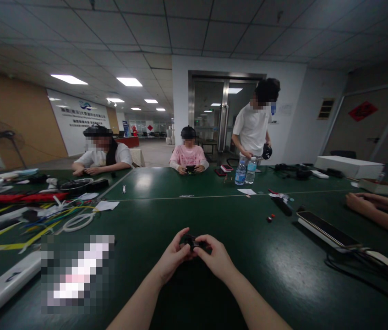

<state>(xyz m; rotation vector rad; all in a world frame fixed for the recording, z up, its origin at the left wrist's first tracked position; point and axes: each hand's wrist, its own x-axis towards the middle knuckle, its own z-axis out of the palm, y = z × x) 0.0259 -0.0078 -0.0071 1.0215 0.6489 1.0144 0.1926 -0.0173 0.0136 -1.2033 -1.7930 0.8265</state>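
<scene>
A small black object [191, 242] of a kind I cannot make out sits between my two hands, low over the green table [145, 284]. From the left, my left hand [174, 253] grips it with thumb and fingers. My right hand [217, 256] pinches its other side, the thumb near the left thumb. My fingers cover much of the object, so its shape is partly hidden.
Cables [77, 222] and tools lie at left beside a white power strip [8, 284]. A phone [329, 229] is at right, near another person's hands [362, 204]. Two water bottles [240, 173] stand farther back. Two people sit opposite; one person stands.
</scene>
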